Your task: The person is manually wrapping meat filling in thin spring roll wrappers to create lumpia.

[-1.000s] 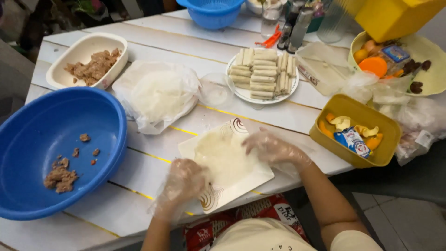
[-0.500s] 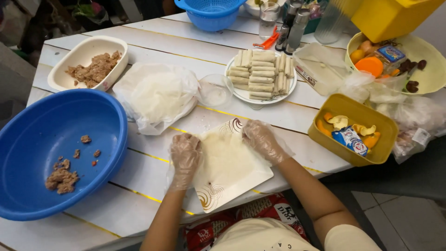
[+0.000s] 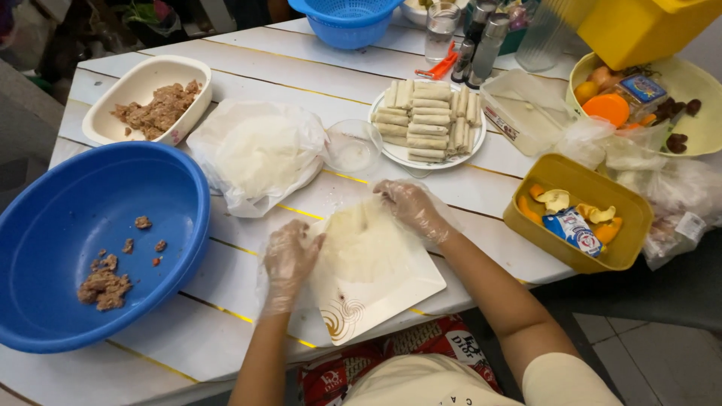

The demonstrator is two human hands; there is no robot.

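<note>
Wrapper sheet (image 3: 365,244), edges perhaps indistinct

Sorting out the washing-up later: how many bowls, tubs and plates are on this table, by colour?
Blue: 2, the big bowl and the colander
White: 3, the meat dish, the roll plate and the square plate
Yellow: 3, the rectangular tub, the round bowl and the bin
Clear: 2, the small bowl and the box
Total: 10
</note>
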